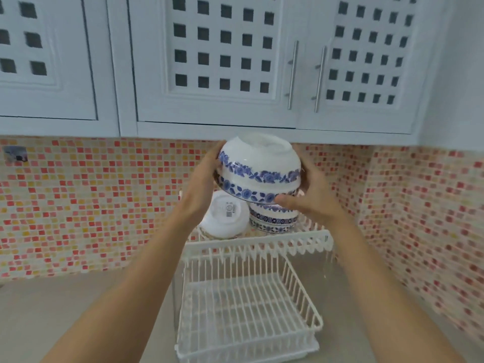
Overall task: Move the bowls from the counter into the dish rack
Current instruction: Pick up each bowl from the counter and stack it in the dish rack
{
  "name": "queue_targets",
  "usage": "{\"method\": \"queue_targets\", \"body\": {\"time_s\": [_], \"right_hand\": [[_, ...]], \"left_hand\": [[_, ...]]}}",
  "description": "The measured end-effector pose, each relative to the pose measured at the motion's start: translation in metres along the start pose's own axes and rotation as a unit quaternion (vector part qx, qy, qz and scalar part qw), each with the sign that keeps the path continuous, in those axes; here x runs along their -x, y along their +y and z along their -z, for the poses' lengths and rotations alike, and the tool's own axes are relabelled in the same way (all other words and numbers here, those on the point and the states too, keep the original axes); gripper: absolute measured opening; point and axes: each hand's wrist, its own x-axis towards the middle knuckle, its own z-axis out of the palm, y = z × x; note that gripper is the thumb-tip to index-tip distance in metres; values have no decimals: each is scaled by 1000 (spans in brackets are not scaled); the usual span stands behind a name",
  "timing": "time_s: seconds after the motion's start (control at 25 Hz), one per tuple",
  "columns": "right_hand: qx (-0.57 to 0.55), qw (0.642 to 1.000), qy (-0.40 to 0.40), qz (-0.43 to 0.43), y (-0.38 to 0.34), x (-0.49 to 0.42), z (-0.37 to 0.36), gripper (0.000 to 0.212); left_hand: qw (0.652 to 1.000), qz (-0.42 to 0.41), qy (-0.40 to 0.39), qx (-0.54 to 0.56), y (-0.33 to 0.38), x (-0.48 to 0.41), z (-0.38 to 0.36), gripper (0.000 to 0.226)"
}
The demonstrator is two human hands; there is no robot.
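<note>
I hold a stack of upside-down white bowls with blue flower bands in the air above the upper tier of the white wire dish rack. My left hand grips the stack's left side and my right hand grips its lower right rim. On the upper tier lie a plain white bowl, bottom facing me, and a blue-patterned bowl to its right, partly hidden by my right hand. The rack's lower basket holds nothing that I can see.
White wall cabinets with metal handles hang just above the held bowls. A pink and orange mosaic tile wall runs behind the rack and along the right side. The grey counter spreads to the left of the rack.
</note>
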Motion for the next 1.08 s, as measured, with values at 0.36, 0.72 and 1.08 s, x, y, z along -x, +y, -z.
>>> {"method": "queue_targets", "body": {"time_s": [0.36,0.72,1.08], "right_hand": [[200,977,-57,-44,86,-4,99,129],[264,948,-173,-50,155,-24,90,132],[360,910,-203,-36,175,-24,81,134]], "left_hand": [[984,158,48,-73,-59,-52,-124,74],[962,202,83,-167,-101,-54,-157,46],[945,224,62,-231,-116,-49,-159,58]]}}
